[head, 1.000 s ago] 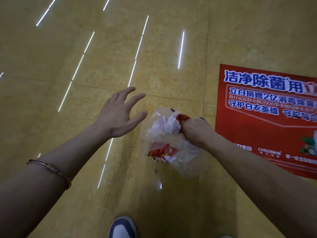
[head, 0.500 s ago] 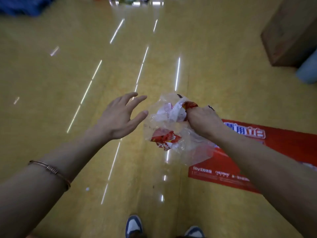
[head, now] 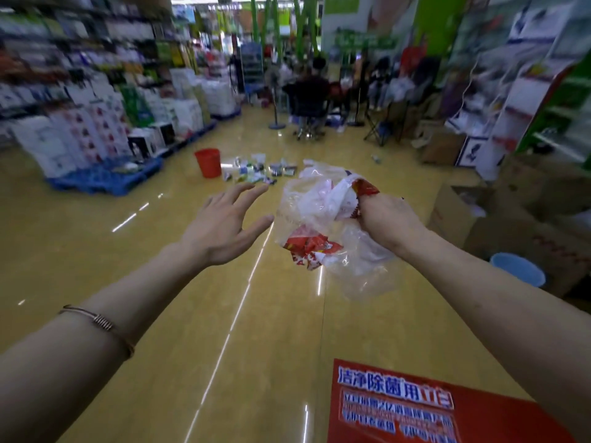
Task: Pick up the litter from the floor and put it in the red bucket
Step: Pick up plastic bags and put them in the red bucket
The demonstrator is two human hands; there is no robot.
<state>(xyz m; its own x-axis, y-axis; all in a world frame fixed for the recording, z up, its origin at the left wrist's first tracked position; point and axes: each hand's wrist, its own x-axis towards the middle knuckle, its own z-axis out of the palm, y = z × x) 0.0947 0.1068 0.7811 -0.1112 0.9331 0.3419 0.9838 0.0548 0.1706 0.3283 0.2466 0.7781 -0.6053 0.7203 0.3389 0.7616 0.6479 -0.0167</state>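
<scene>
Well beyond the clenched right hand (head: pixel 385 223) gripping a litter-stuffed bag (head: pixel 323 225), red bucket (head: pixel 208 162).

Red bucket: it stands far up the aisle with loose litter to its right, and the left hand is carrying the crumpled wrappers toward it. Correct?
Not quite. In the head view the right hand grips the crumpled wrappers; the left hand is open and empty. The rest holds: the red bucket stands far up the aisle with loose litter to its right.

Red floor sticker (head: pixel 415 407), blue bucket (head: pixel 518 272), cardboard boxes (head: pixel 454 215), blurred shelves (head: pixel 80 100).
</scene>
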